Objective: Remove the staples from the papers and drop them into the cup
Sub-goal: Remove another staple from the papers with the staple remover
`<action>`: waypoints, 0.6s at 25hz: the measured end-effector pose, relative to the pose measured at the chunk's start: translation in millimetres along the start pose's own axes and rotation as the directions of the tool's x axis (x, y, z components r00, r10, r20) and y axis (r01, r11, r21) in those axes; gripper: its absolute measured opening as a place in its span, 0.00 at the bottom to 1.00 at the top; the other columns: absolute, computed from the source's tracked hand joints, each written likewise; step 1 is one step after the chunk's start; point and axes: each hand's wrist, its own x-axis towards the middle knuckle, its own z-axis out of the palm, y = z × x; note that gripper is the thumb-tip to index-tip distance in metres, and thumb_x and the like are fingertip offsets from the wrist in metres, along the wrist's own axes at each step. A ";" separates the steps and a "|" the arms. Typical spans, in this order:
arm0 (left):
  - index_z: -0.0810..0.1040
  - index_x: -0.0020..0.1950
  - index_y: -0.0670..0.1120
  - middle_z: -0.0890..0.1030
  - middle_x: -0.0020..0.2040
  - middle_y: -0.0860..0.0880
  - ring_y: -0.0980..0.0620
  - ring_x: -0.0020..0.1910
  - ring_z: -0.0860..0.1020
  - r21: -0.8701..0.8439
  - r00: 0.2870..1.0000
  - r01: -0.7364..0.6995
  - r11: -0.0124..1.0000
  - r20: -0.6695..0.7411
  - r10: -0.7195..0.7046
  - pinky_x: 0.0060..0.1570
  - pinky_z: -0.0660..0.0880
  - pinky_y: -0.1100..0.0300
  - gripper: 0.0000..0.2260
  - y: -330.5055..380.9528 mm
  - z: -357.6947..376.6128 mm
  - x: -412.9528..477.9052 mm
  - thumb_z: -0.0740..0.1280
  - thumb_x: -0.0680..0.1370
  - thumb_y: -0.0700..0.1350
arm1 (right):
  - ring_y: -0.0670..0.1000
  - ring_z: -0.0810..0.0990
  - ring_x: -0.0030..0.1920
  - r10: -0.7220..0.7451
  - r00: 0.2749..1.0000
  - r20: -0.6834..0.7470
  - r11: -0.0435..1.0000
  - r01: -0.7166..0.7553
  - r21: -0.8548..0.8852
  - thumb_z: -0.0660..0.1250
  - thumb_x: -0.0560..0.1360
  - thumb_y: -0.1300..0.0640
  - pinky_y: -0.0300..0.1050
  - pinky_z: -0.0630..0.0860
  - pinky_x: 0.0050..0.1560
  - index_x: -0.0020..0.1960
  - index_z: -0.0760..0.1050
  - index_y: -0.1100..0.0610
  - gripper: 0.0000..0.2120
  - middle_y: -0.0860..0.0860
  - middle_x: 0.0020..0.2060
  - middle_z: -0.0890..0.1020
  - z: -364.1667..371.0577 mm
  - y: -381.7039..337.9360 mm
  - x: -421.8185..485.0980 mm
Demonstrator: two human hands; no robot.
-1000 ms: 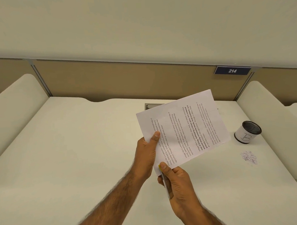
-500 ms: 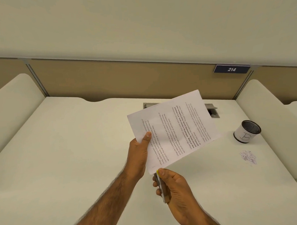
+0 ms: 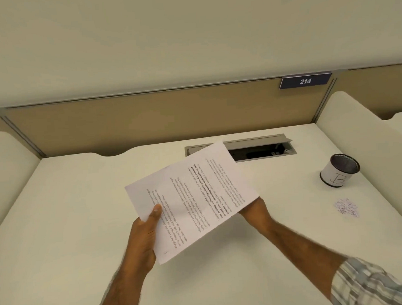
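Papers (image 3: 193, 198) above desk (image 3: 79, 227), left hand (image 3: 143, 233) pinching left edge, right hand (image 3: 253, 211) under right edge, grip hidden

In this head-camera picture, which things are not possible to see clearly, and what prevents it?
Head view only:
1. Right hand: its fingers are behind the papers, so what it holds is hidden.
2. Cup: the inside is too dark to show contents.
3. Dark patch near the cup: too blurred to tell staples from scribble.
4. Tiny mark at the papers' near corner: too small to confirm a staple.
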 end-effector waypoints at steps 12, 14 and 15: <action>0.85 0.61 0.48 0.88 0.56 0.41 0.39 0.51 0.88 0.159 0.985 0.166 0.973 0.024 -0.172 0.42 0.86 0.52 0.16 -10.5 -17.9 31.3 0.71 0.76 0.53 | 0.60 0.76 0.55 -0.163 0.976 0.143 0.685 0.217 -0.695 0.70 0.77 0.57 0.48 0.72 0.51 0.56 0.79 0.61 0.11 0.59 0.53 0.77 -12.3 13.3 153.6; 0.87 0.58 0.49 0.88 0.56 0.41 0.38 0.51 0.88 0.178 0.982 0.179 0.968 0.031 -0.188 0.42 0.86 0.52 0.14 -10.8 -15.3 34.0 0.72 0.76 0.53 | 0.61 0.76 0.54 -0.189 0.972 0.138 0.647 0.229 -0.728 0.68 0.77 0.59 0.48 0.71 0.47 0.52 0.78 0.62 0.07 0.60 0.51 0.77 -8.6 15.9 154.6; 0.88 0.57 0.51 0.88 0.55 0.41 0.38 0.51 0.88 0.195 0.981 0.179 0.964 0.035 -0.189 0.42 0.85 0.52 0.13 -10.1 -14.4 34.6 0.72 0.76 0.54 | 0.62 0.77 0.54 -0.195 0.970 0.143 0.626 0.236 -0.744 0.68 0.77 0.58 0.48 0.70 0.46 0.51 0.78 0.62 0.07 0.60 0.50 0.77 -8.7 16.2 152.9</action>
